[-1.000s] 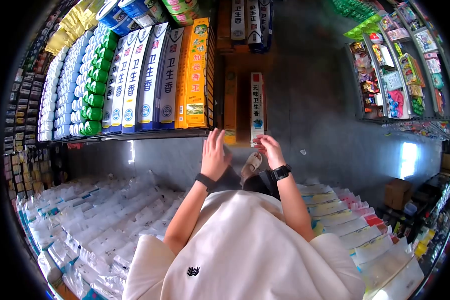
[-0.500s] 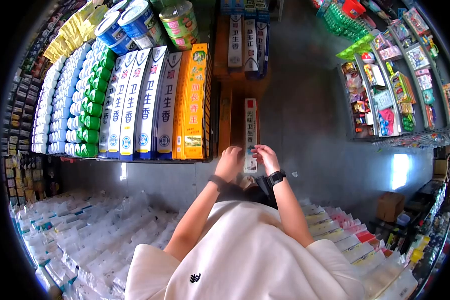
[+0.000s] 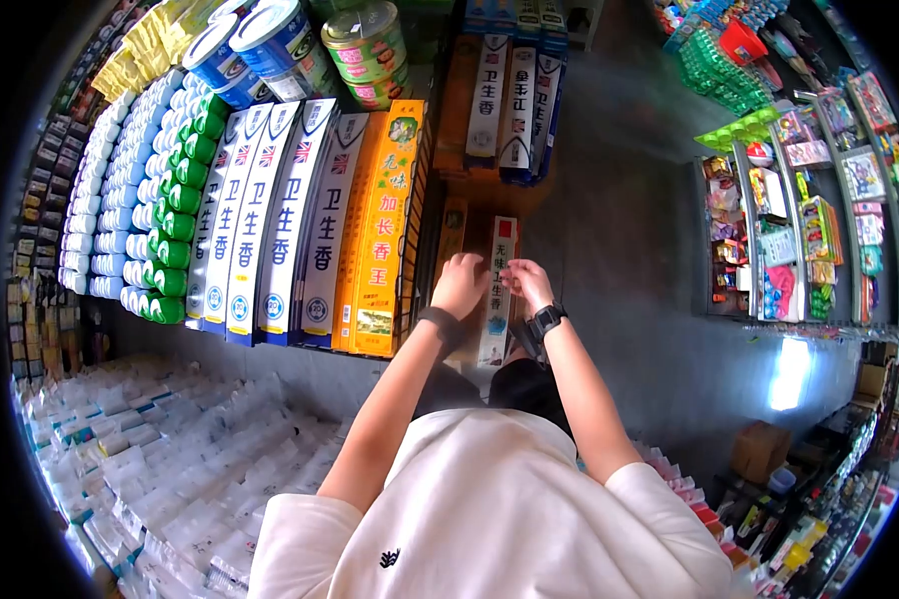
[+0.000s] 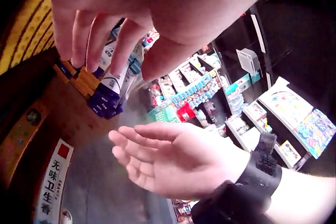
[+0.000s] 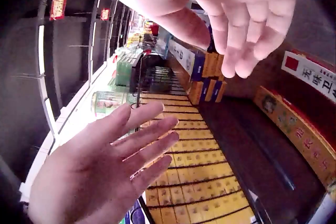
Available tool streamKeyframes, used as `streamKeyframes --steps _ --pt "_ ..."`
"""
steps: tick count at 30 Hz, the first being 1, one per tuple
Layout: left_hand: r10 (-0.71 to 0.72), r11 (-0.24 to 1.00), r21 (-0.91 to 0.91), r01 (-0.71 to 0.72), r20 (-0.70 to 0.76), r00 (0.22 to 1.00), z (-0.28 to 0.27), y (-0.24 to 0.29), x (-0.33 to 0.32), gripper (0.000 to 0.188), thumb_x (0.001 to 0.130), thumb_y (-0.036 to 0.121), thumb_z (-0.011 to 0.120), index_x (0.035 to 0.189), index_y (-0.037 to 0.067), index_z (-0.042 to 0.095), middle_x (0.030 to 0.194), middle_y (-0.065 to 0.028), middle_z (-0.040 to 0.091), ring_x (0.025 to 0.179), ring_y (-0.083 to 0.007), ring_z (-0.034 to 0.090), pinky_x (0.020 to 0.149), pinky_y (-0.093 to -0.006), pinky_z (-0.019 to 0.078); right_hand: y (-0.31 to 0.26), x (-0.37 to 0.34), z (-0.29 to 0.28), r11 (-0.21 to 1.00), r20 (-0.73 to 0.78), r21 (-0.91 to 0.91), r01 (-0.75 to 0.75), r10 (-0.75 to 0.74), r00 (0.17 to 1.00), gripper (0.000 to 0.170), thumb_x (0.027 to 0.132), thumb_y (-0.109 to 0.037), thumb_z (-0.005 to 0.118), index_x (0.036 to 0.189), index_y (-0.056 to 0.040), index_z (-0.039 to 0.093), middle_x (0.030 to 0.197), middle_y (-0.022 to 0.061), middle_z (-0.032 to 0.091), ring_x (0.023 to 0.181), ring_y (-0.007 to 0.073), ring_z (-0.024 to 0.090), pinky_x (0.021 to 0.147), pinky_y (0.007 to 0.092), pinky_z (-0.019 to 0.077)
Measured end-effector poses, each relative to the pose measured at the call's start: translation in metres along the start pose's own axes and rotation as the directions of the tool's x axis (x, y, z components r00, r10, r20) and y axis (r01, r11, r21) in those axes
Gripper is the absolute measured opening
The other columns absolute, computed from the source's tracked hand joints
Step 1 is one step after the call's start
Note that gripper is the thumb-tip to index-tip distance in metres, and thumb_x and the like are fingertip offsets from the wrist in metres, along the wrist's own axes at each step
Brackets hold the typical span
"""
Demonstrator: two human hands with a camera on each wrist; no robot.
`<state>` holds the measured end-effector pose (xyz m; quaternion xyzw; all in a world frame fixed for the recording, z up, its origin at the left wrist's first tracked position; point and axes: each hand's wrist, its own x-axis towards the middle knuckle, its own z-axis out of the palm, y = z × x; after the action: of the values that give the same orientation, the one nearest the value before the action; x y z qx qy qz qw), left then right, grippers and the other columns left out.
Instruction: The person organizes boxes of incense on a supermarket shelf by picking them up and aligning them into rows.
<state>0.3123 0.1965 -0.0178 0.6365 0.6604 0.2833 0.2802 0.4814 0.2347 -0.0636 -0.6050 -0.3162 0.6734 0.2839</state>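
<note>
Long, narrow white box with black Chinese characters and a red square at one end lies low beneath the hands, just right of a slim orange box with red lettering; its long axis runs away from the person, leaning slightly right at the far end, where the red square sits, while the characters read back toward the body; the left hand hangs above and to the left, its fingers loosely bent and having hold of nothing; the right hand hangs by the box's right side, fingers relaxed and apart from the thumb, likewise gripping nothing; in the head view its fingertips overlap the box's edge, yet both wrist views show the hands well apart from it; the left wrist view cuts the box off at the bottom, the right wrist view at the right edge; what bears it is too dark to make out, and the left hand hides part of the orange box in the head view; to the left, a black wire rack holds upright white-and-blue boxes and tall orange-yellow boxes, with blue-and-white tins and a green-and-pink tin behind them; at upper right, a green mesh basket stands beside a red container, whose contents are too small to tell.
</note>
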Motion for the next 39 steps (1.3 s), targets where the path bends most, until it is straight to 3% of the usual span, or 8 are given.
streamKeyframes --steps 5,13,17,18,26,31,35,39 --pt "-0.114 0.993 0.001 0.115 -0.052 0.992 0.026 -0.004 0.088 0.032 0.082 0.020 0.060 0.107 0.001 0.054 0.105 -0.0202 0.056 0.099 -0.0378 0.052 0.087 -0.0418 0.0430 -0.042 0.087 -0.018 0.999 0.069 -0.043 0.020 -0.017 0.997 0.028 0.087 -0.015 0.053 0.112 -0.0035 0.054 0.092 0.0069 0.066 0.077 0.0122 0.062 0.068 0.0255 0.0484" --pt "-0.258 0.957 0.039 0.288 -0.344 0.903 0.078 -0.039 0.238 0.041 0.082 0.019 0.060 0.116 0.001 0.046 0.110 -0.0243 0.052 0.100 -0.0441 0.049 0.086 -0.0469 0.0420 -0.108 0.230 -0.016 0.789 0.229 -0.464 0.403 -0.333 0.915 0.043 0.080 -0.010 0.052 0.121 0.0026 0.050 0.116 0.0234 0.055 0.104 0.0337 0.054 0.088 0.0362 0.0431" --pt "-0.588 0.808 -0.086 0.583 -0.162 0.792 0.098 -0.063 0.279 0.048 0.084 0.032 0.059 0.114 -0.003 0.047 0.099 -0.0290 0.059 0.098 -0.0429 0.054 0.086 -0.0468 0.0412 -0.112 0.273 0.009 0.770 0.229 -0.514 0.378 -0.301 0.926 0.047 0.074 -0.009 0.051 0.121 -0.0028 0.052 0.110 0.0225 0.059 0.102 0.0356 0.056 0.088 0.0363 0.0420" --pt "-0.575 0.815 -0.046 0.577 -0.188 0.797 0.102 -0.070 0.284 0.048 0.085 0.033 0.059 0.113 -0.005 0.047 0.096 -0.0274 0.060 0.093 -0.0430 0.055 0.085 -0.0465 0.0418 -0.107 0.285 0.014 0.636 0.250 -0.635 0.439 -0.368 0.896 0.046 0.073 -0.011 0.054 0.119 -0.0030 0.053 0.103 0.0214 0.060 0.097 0.0362 0.056 0.085 0.0369 0.0428" --pt "-0.628 0.778 -0.096 0.621 -0.158 0.762 0.081 -0.049 0.284 0.062 0.084 0.041 0.061 0.122 -0.006 0.047 0.109 -0.0270 0.057 0.102 -0.0377 0.055 0.084 -0.0416 0.0445 -0.099 0.291 0.011 0.915 0.224 -0.279 0.292 -0.234 0.946 0.045 0.083 -0.028 0.062 0.114 0.0019 0.048 0.112 0.0228 0.049 0.105 0.0366 0.048 0.088 0.0419 0.0402" --pt "-0.587 0.805 -0.150 0.574 -0.052 0.808 0.077 -0.030 0.274 0.054 0.080 0.037 0.067 0.109 -0.007 0.056 0.100 -0.0234 0.061 0.089 -0.0334 0.060 0.080 -0.0374 0.0466 -0.125 0.253 -0.003 0.929 0.120 -0.122 0.348 -0.335 0.935 0.022 0.080 -0.006 0.065 0.096 0.0003 0.052 0.090 0.0095 0.060 0.081 0.0170 0.058 0.074 0.0295 0.0468" --pt "-0.536 0.844 -0.092 0.528 -0.153 0.830 0.092 -0.038 0.248 0.051 0.078 0.034 0.069 0.109 -0.005 0.055 0.100 -0.0231 0.059 0.090 -0.0319 0.058 0.079 -0.0370 0.0473 -0.106 0.246 -0.014 0.977 0.133 0.008 0.211 -0.210 0.969 0.041 0.080 -0.001 0.063 0.116 -0.0005 0.044 0.115 0.0113 0.055 0.098 0.0183 0.055 0.082 0.0288 0.0478" --pt "-0.554 0.831 -0.172 0.529 -0.165 0.816 0.103 -0.041 0.212 0.052 0.077 0.032 0.072 0.111 -0.002 0.052 0.100 -0.0168 0.057 0.089 -0.0245 0.057 0.067 -0.0315 0.0525 -0.109 0.215 -0.030 0.982 0.245 0.160 -0.095 0.054 0.968 0.056 0.083 0.005 0.054 0.134 -0.0022 0.034 0.123 0.0089 0.049 0.102 0.0205 0.054 0.067 0.0323 0.0557"
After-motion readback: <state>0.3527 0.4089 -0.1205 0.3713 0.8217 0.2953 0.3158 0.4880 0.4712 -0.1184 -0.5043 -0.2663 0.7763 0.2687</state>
